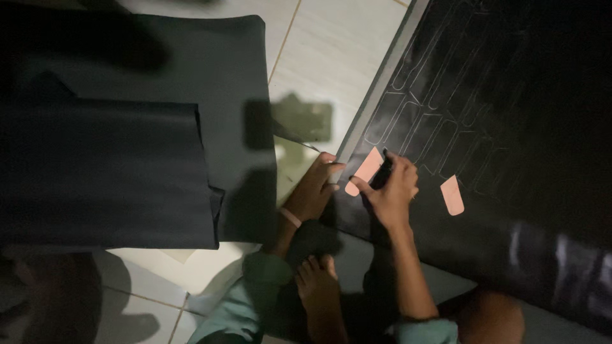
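Note:
My left hand (pixel 317 188) presses down on a peach-coloured card template (pixel 364 169) that lies on a big black sheet (pixel 523 95) spread over the floor. My right hand (pixel 394 190) holds a small dark marking tool (pixel 382 173) against the template's edge. Faint traced outlines (pixel 433 121) of the same shape fill the sheet above my hands. A second peach template (pixel 452 195) lies loose on the sheet to the right.
Folded dark fabric (pixel 127 146) is stacked on the pale tiled floor (pixel 331 57) at the left. A dark cut-out piece (pixel 299 120) lies on the tiles near it. My bare foot (pixel 315 277) and knees sit at the bottom.

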